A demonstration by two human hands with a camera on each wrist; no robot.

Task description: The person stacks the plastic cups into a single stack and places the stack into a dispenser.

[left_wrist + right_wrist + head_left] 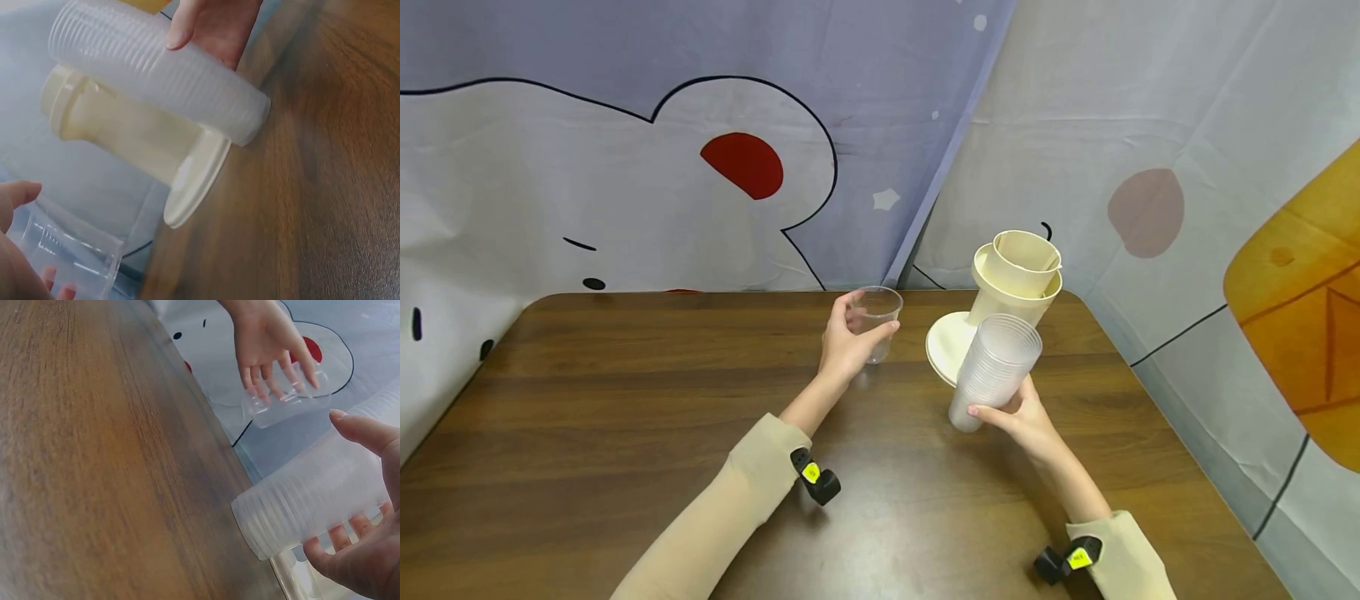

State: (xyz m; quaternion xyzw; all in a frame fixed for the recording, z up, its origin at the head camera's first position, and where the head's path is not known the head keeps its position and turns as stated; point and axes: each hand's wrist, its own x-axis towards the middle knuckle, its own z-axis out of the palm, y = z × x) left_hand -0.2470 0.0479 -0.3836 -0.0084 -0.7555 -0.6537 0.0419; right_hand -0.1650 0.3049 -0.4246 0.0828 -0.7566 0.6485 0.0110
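Observation:
My left hand holds a single clear plastic cup near the back edge of the table, its fingers and thumb around the cup's sides. The cup stands mouth up in the head view. My right hand grips a tall stack of nested clear plastic cups, thumb on the near side and fingers partly hidden behind. The stack tilts to the right, its mouth upward; whether its bottom touches the table I cannot tell. Just behind it is a cream cup holder, a tube on a round base, also in the left wrist view.
A brown wooden table spreads under both arms. Behind it and along the right side hangs a printed cloth that meets the table's edges. The holder's round base sits between the two hands.

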